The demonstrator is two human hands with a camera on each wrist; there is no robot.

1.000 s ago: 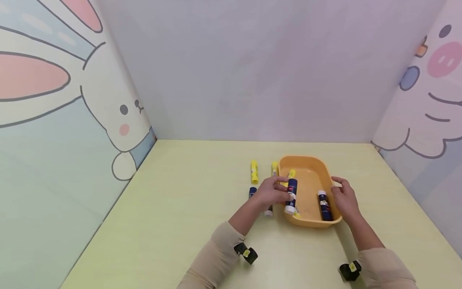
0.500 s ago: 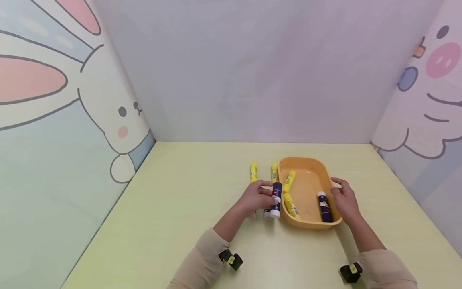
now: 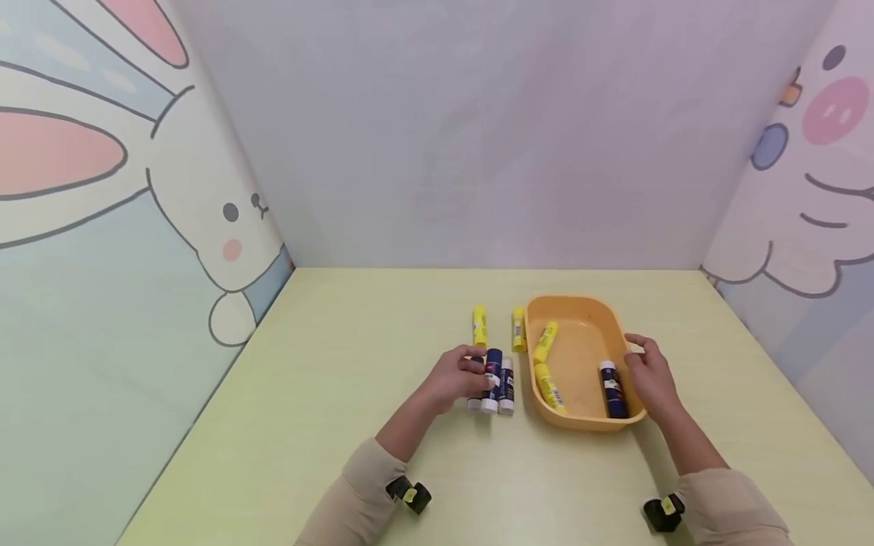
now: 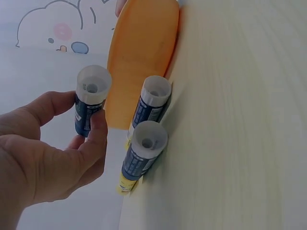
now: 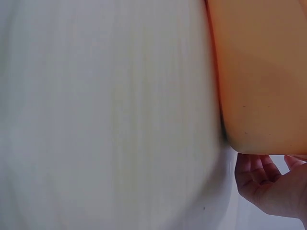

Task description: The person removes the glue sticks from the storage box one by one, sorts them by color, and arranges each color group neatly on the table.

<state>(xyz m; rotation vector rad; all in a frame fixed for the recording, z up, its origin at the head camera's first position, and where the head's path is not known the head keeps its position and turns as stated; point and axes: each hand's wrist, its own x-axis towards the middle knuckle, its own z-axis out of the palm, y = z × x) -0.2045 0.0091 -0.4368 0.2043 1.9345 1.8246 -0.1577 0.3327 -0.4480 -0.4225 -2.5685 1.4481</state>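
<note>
In the head view my left hand (image 3: 447,379) pinches a navy glue stick (image 3: 493,365) with a white end between thumb and fingers. The left wrist view shows this held glue stick (image 4: 88,103) raised off the table. Two more navy glue sticks lie below it, one to the right (image 3: 507,390) and one partly hidden (image 3: 475,404). My right hand (image 3: 654,379) grips the right rim of an orange plastic basin (image 3: 583,423). Inside are two yellow glue sticks, an upper one (image 3: 545,342) and a lower one (image 3: 549,388), plus a navy glue stick (image 3: 613,390).
Behind the navy sticks, a yellow glue stick (image 3: 479,326) lies on the pale table (image 3: 341,341). Another yellow glue stick (image 3: 519,330) lies close beside the basin's left wall. Printed panels stand left and right, with a plain grey wall (image 3: 464,136) behind.
My left hand has carried the navy glue stick leftward from over the basin to above the two navy sticks on the table. The right hand has stayed at the basin's rim.
</note>
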